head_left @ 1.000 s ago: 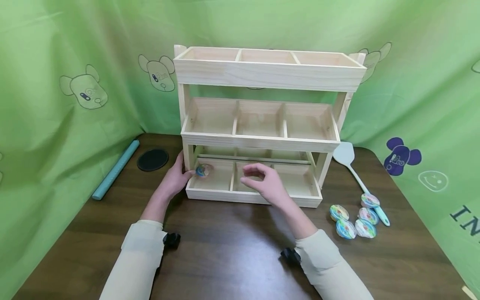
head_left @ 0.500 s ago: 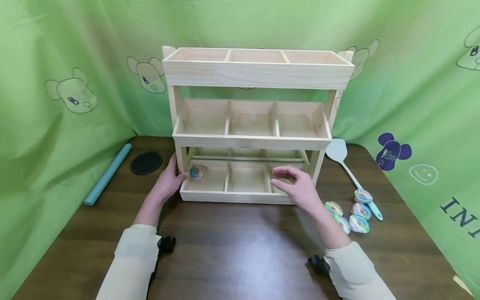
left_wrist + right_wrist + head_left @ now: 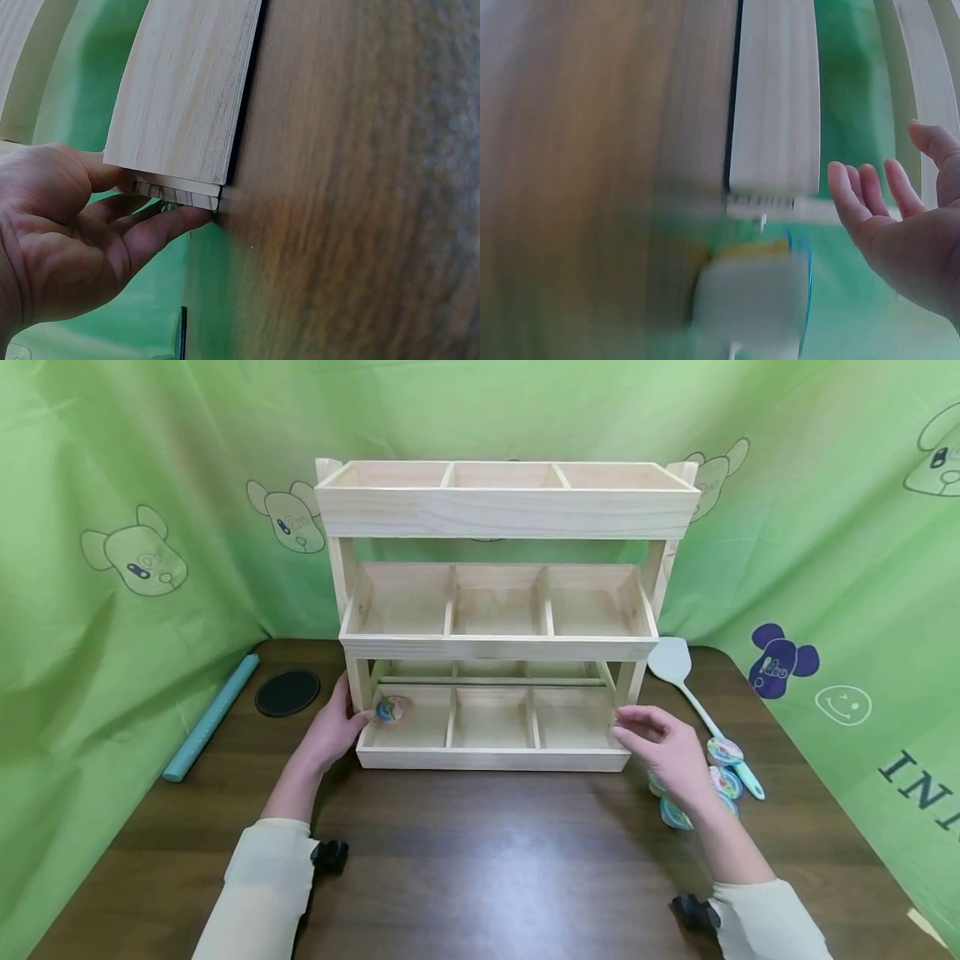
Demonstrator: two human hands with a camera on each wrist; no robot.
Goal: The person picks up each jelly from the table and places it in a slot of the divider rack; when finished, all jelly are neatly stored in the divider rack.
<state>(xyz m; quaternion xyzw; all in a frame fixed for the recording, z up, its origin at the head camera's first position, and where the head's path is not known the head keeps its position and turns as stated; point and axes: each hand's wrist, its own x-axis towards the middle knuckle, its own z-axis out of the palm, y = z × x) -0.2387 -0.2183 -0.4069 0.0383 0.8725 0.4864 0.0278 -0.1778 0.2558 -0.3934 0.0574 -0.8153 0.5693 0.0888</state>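
Note:
A three-tier wooden rack (image 3: 491, 760) with divided trays stands on the table. My left hand (image 3: 330, 737) grips the left end of its bottom tray, thumb over the edge and fingers along the outer side, as the left wrist view also shows. One small cup with a colourful lid (image 3: 389, 709) lies in the left compartment of that tray, near my thumb. My right hand (image 3: 667, 756) holds nothing; its fingers are loosely bent, just off the tray's right end. Below it are several similar lidded cups (image 3: 677, 814), partly hidden. The right wrist view shows a blurred cup (image 3: 750, 304) close up.
A pale spatula (image 3: 697, 702) lies right of the rack, a lidded cup resting over its handle. To the left are a black round disc (image 3: 287, 693) and a light-blue rod (image 3: 212, 717). A green printed cloth (image 3: 480, 410) hangs behind the table.
My right hand has moved right, from over the bottom tray's middle to beyond its right end above the cups. My left hand keeps its place on the rack. The head view has shifted slightly.

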